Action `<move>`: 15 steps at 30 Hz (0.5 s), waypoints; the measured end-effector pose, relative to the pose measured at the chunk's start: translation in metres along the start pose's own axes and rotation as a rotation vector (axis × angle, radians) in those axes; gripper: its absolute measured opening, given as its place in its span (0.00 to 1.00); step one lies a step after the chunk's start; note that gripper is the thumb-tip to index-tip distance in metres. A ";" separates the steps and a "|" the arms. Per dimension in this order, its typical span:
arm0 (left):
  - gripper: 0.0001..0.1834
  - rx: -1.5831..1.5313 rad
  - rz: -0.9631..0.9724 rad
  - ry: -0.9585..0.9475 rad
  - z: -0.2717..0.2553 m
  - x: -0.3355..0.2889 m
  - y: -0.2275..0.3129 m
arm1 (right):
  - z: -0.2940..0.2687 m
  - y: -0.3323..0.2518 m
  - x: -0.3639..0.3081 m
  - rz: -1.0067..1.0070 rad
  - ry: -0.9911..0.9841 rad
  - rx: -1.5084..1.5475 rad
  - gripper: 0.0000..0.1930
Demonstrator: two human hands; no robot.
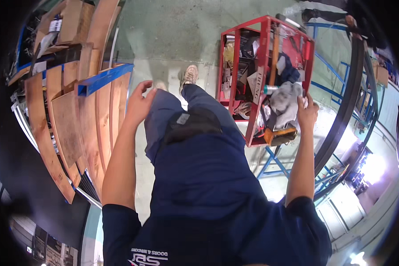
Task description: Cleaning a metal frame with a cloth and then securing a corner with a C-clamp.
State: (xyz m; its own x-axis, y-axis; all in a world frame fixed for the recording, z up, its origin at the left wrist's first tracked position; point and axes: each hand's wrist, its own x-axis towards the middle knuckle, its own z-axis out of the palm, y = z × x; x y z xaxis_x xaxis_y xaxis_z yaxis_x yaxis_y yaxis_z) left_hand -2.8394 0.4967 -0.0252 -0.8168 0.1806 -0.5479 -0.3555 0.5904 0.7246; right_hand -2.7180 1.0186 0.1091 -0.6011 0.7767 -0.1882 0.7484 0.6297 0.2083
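Note:
My left hand [139,103] hangs beside my left thigh, fingers loosely bent and apart, with nothing in it. Over at the near right corner of a red metal cart [262,53], my right hand [307,116] has its thumb and forefinger around the edge of a crumpled grey rag [284,101]. The rag lies on the cart's cluttered top. Close by it are a tool with a teal and white end [270,89], a dark blue cloth [291,72] and a yellow-and-black tool [280,134], whose kind I cannot make out.
Wooden boards [66,128] lean in a rack on the left, with a blue square tube [105,79] jutting out above them. A cardboard box [73,22] sits behind. Blue metal stands [326,88] carry long dark bars [341,119] on the right. Another person [326,17] is at far right.

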 end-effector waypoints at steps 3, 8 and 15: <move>0.23 0.067 -0.012 -0.015 0.024 0.044 -0.037 | 0.024 -0.070 -0.005 -0.483 0.115 0.252 0.22; 0.20 0.256 -0.114 -0.164 0.068 0.095 -0.108 | 0.151 -0.199 -0.030 -0.334 -0.538 0.652 0.19; 0.18 -0.056 -0.227 -0.346 0.074 0.106 -0.114 | 0.349 -0.198 0.097 0.226 -0.169 -0.181 0.26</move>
State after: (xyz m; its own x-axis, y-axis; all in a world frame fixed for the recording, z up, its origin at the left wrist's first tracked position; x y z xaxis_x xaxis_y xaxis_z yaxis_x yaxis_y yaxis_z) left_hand -2.8512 0.5067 -0.1970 -0.5172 0.3098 -0.7978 -0.5410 0.6041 0.5852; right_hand -2.8268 0.9638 -0.2850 -0.3592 0.8930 -0.2711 0.7864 0.4460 0.4274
